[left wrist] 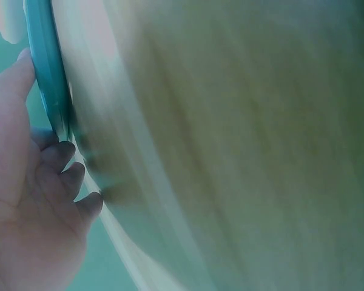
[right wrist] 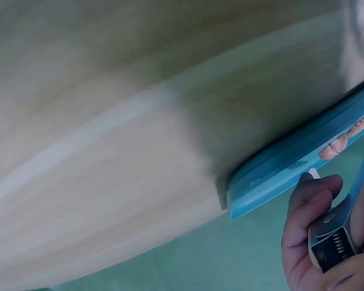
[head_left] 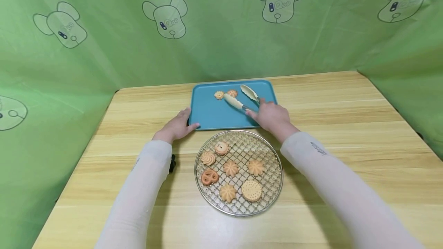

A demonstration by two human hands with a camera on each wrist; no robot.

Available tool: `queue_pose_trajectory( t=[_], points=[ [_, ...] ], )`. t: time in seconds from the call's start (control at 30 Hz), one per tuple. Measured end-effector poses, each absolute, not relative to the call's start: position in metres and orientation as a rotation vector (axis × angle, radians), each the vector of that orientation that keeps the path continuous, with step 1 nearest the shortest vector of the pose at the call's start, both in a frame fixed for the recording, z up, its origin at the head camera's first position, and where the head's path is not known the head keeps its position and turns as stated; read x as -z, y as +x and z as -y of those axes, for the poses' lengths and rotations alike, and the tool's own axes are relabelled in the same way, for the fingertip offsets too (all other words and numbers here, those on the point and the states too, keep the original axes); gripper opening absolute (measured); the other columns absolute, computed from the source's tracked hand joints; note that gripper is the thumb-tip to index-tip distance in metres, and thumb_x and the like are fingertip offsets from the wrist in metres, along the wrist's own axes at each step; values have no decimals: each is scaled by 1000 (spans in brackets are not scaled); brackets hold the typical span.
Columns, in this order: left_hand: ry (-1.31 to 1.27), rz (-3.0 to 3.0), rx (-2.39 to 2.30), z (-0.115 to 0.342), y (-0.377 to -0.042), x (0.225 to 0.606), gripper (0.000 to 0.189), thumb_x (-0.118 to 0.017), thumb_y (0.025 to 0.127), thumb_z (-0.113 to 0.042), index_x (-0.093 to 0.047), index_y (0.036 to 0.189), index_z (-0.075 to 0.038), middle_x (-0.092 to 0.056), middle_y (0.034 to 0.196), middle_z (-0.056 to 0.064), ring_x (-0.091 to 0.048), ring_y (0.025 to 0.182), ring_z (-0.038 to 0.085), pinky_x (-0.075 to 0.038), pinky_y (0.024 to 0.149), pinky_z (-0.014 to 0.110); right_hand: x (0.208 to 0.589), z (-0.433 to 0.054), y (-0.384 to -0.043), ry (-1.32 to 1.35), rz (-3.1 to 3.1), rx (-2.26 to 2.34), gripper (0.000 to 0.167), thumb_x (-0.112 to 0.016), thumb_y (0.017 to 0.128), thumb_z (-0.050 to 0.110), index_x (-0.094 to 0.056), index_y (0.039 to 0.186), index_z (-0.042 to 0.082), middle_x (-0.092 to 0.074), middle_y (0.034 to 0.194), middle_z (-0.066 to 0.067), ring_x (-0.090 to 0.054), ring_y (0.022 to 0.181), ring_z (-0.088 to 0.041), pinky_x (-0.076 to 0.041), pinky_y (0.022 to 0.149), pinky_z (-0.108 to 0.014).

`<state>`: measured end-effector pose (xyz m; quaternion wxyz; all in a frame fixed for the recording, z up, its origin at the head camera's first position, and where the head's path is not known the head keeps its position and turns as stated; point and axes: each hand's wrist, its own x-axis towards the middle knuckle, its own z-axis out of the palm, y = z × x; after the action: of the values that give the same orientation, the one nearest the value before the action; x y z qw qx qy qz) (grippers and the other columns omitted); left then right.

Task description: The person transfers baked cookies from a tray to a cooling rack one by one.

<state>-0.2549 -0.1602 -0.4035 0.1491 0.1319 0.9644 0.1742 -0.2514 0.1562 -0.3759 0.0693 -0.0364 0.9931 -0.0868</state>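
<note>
My right hand grips a pair of tongs over the right part of the blue tray. The tongs' cream scalloped tips are spread apart, with nothing between them. One tip comes close to a flower-shaped cookie; beside it lies a round cookie with a hole in the middle. At the tray's near left corner, my left hand rests against the edge, its thumb on the front rim and its fingers along the left side. In the right wrist view, my fingers wrap the tongs' handle.
A round wire rack stands in front of the tray, bearing several cookies, among them a pretzel-shaped one and a round dotted one. Under everything is a wooden table. Green curtains with printed bear heads hang around it.
</note>
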Motion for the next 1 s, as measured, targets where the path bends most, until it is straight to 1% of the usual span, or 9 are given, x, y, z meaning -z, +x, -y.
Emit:
queue_pose_trajectory(
  t=[0.23,0.47,0.73,1.0],
  points=[
    [376,-2772,-497,162,-255,404,83,-43,98,-51,-3,152,-3,-5,158,14,-5,144,28,-8,116,39,373,-149,-256,-74,-2964,255,87,-41,94,61,-22,148,-4,-47,132,-32,-56,103,-45,-52,69,-51],
    [376,-2770,-511,162,-256,405,83,-43,98,-51,-2,152,-3,-5,158,13,-4,144,28,-9,116,40,372,-144,-258,-72,-2971,235,82,-44,95,56,-24,148,-4,-48,132,-31,-55,106,-46,-53,72,-53],
    [383,-2773,-513,162,-256,406,83,-43,98,-51,-3,152,-3,-5,158,13,-4,144,28,-9,116,40,370,-142,-259,-71,-2966,224,78,-44,97,53,-28,147,-3,-53,125,-29,-57,103,-44,-52,74,-54],
    [378,-2767,-520,162,-254,404,83,-44,98,-50,-3,152,-3,-5,158,14,-4,144,28,-8,116,40,368,-140,-258,-95,-2966,218,76,-45,97,51,-28,146,-4,-54,122,-30,-57,102,-45,-52,76,-55]
  ],
)
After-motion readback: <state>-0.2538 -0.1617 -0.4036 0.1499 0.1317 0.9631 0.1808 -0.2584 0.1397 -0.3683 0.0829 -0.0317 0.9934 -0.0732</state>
